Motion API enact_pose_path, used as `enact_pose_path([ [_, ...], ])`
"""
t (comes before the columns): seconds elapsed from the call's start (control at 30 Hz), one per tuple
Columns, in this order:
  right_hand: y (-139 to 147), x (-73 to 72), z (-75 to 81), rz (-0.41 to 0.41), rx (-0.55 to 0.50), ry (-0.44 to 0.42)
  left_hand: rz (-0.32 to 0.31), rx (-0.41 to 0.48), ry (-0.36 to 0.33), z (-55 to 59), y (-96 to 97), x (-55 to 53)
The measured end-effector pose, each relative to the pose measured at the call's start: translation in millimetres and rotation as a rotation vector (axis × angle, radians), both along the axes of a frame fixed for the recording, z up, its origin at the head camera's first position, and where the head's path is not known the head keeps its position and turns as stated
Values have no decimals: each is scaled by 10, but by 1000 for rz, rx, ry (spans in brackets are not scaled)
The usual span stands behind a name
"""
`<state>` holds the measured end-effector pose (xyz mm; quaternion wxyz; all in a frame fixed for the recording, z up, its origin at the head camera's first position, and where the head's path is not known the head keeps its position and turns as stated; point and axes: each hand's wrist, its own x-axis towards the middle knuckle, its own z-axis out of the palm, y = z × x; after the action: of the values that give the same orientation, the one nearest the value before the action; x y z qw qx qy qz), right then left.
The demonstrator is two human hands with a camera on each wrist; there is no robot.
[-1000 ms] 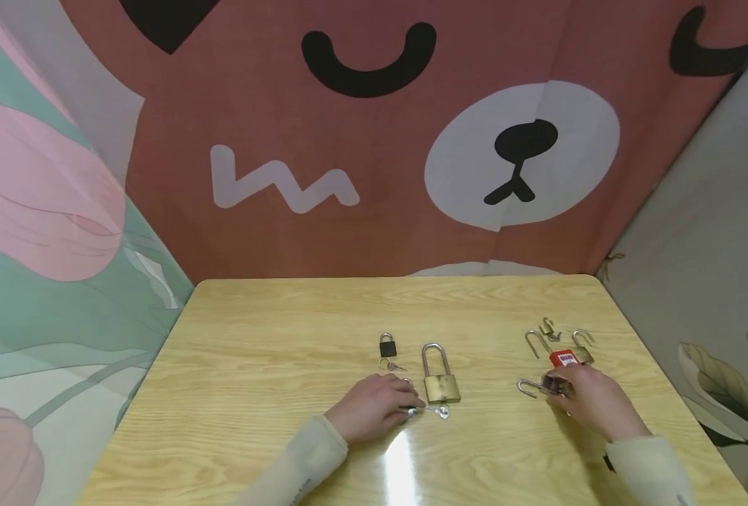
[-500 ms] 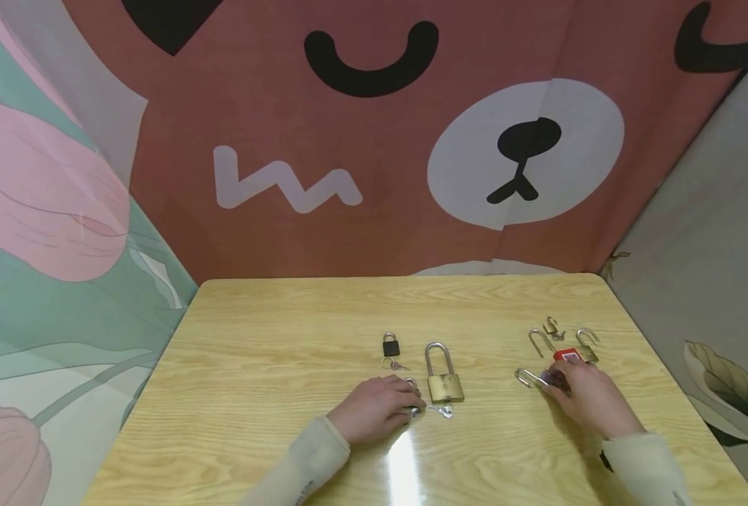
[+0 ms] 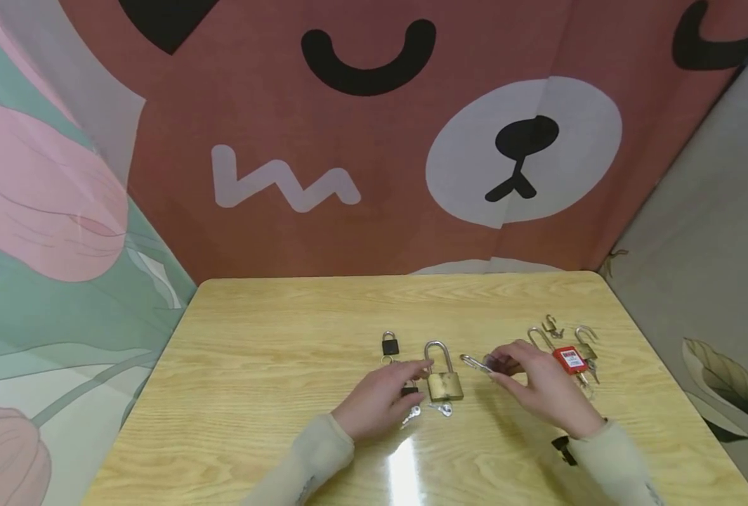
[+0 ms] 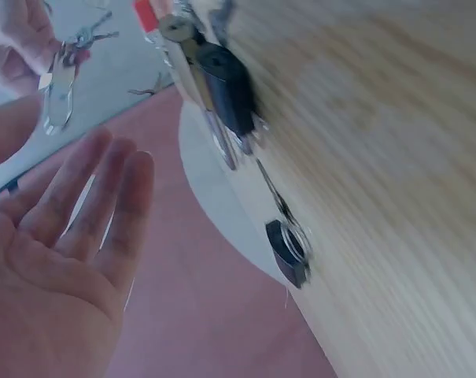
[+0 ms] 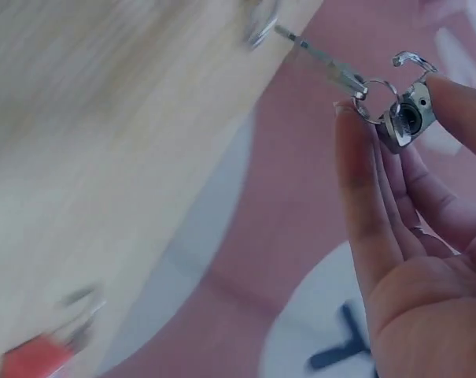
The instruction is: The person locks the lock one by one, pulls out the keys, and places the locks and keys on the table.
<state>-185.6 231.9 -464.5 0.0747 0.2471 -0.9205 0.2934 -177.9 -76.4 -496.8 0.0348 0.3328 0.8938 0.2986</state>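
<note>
My right hand (image 3: pixel 547 386) pinches a small silvery padlock (image 5: pixel 411 118) between thumb and fingers, right of a large brass padlock (image 3: pixel 444 386). Its shackle is open, and a key (image 5: pixel 349 79) hangs from a ring at its base. My left hand (image 3: pixel 380 397) hovers with fingers loosely stretched, holding nothing. Under its fingertips lies a black padlock (image 3: pixel 409 391), partly hidden, with keys (image 3: pixel 411 416) in front. The large brass padlock, its tall shackle closed, lies just right of those fingers, keys (image 3: pixel 442 409) below it.
Right of my right hand lie a red padlock (image 3: pixel 570 359), a brass padlock (image 3: pixel 586 350) and a tiny brass padlock (image 3: pixel 550 325), all with open shackles. A small black padlock (image 3: pixel 390 347) lies behind my left hand. A printed cloth (image 3: pixel 374 239) hangs behind the wooden table (image 3: pixel 272 337).
My right hand has carried the silvery padlock leftward, away from the red one. My left hand has lifted off the black padlock and its keys, its fingers now straighter.
</note>
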Motion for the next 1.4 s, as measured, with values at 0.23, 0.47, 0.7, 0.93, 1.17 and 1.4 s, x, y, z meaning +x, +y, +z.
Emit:
enact_pose_path([
  [0.23,-465,37,95,180,-122,7,31,226,-95,81,75,-26],
  [0.47,-639,45,87,233,-183,35,55,400,-183,96,65,-14],
  [0.7,-694,22,69,202,-351,-17,48,469,-224,114,77,-34],
  [0.93,-771,-5,57,218,-492,-125,127,437,-5,126,99,-35],
  [1.17,-933,4,73,145,-546,-362,225,452,99,120,133,-26],
  [1.4,-969,35,47,237,-523,-451,282,447,93,111,129,-28],
])
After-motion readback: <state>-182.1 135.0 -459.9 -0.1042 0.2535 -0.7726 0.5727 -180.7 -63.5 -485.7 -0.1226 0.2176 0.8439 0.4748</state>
